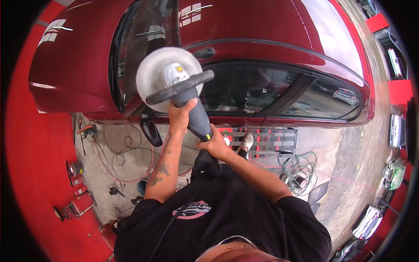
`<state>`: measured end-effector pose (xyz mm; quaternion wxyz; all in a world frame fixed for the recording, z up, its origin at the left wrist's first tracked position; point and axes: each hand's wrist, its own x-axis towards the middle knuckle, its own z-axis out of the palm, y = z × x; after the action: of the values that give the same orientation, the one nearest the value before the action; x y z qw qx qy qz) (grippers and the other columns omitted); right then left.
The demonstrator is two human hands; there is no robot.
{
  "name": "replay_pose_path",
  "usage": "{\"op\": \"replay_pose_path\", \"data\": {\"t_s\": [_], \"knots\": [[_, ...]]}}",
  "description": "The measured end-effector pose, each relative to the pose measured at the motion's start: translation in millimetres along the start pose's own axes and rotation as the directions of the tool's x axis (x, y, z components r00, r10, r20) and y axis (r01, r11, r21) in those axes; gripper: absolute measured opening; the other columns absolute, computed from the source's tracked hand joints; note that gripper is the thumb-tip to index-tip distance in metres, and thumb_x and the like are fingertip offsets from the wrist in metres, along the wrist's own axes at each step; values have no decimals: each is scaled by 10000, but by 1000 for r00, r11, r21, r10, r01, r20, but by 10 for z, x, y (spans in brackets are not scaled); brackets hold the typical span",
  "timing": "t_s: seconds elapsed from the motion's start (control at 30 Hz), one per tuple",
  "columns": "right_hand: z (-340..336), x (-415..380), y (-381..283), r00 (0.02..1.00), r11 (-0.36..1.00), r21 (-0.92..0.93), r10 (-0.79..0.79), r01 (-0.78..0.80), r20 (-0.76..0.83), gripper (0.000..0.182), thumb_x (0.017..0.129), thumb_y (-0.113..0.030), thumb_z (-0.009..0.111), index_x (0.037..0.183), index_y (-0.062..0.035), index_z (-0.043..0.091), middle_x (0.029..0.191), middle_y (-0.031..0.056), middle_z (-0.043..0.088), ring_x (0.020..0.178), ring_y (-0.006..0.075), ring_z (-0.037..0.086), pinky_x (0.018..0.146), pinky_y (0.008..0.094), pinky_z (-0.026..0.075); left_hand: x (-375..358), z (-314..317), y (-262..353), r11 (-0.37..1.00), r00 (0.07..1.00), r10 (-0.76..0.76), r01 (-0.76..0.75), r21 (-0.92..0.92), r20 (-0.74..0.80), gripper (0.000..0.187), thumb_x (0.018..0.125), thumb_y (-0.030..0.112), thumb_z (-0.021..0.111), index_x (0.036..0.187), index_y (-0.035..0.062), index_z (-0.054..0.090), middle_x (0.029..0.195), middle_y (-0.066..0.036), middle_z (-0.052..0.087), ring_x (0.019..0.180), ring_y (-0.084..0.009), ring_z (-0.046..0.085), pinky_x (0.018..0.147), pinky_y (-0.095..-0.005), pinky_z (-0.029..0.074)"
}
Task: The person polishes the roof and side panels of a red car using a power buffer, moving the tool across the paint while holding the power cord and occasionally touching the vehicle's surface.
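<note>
My left hand (179, 115) is wrapped round the grey body of a polisher (198, 118), just behind its black bar handle (181, 87). Farther back, my right hand (214, 142) grips the tool's rear end. The large round whitish pad (150, 70) at the tool's front looks slightly blurred. It overlaps the edge of the windshield and the roof side of a dark red car (244, 22); whether it touches the car cannot be made out. A black cord hangs over my dark shirt.
The side mirror (150, 131) juts out left of my arms. Hoses and cables (301, 170) lie coiled on the concrete floor, right and left. A slatted grate (275, 142) is near my feet. Tools and a red machine (83, 203) stand at the left; car parts line the right wall.
</note>
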<state>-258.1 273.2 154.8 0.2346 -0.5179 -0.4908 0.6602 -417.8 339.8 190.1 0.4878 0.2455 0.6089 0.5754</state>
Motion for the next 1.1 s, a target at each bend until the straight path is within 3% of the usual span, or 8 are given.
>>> {"op": "replay_pose_path", "data": {"t_s": [0.17,0.43,0.57,0.7,0.8,0.9,1.0,1.1], "knots": [[-41,-199,130,997,987,-147,70,-73,-21,730,699,-168,824,1328,36,516,1129,215,676,1088,302,665,959,388,499,-195,-44,-218,996,998,-53,51,-75,-22,605,792,129,818,1317,-2,547,1180,-97,628,1017,-190,642,889,-344,546],[-365,-204,-240,1000,962,-273,13,-14,-4,692,720,-166,782,1327,31,514,1081,253,699,1050,385,701,917,436,526,-117,156,-60,988,997,-74,75,-135,15,574,807,139,821,1289,-4,542,1096,-94,650,925,-186,669,807,-339,577],[-733,-472,-519,990,899,-414,133,-143,-53,726,721,-162,776,1365,18,494,1093,270,689,1067,401,696,908,447,529,-340,448,-277,939,989,-147,148,-311,25,551,815,161,820,1269,8,549,1075,-89,656,888,-184,678,794,-348,587],[-940,-626,-514,986,872,-460,161,-166,-51,756,721,-160,781,1389,18,474,1091,229,691,1039,366,697,919,429,521,-490,661,-294,911,982,-163,185,-369,92,541,812,149,826,1255,8,549,1066,-81,653,896,-172,675,804,-337,580],[-967,-580,-452,990,911,-394,140,-125,9,766,720,-162,791,1391,13,466,1090,186,687,1029,311,679,935,403,508,-453,666,-296,956,997,-71,78,-282,37,541,811,143,830,1254,8,549,1083,-80,649,918,-171,670,825,-332,573],[-891,-463,-396,988,933,-344,139,-108,67,755,727,-171,796,1384,11,471,1112,210,682,1052,326,679,935,405,511,-371,550,-309,951,999,-34,39,-307,21,532,826,162,815,1267,22,550,1060,-72,651,902,-176,675,803,-355,585],[-733,-364,-531,987,886,-448,153,-118,42,808,706,-187,767,1412,15,429,1114,301,679,1038,465,685,907,463,525,-309,342,-346,921,991,-132,128,-369,13,539,823,162,819,1268,21,549,1065,-71,651,923,-176,672,832,-351,579],[-556,-248,-379,988,867,-489,140,-90,67,838,706,-194,774,1433,16,412,1126,320,674,1058,470,681,912,465,529,-256,120,-416,930,988,-148,124,-346,-45,589,801,146,840,1288,1,543,1112,-81,647,937,-175,666,845,-338,566]]}}
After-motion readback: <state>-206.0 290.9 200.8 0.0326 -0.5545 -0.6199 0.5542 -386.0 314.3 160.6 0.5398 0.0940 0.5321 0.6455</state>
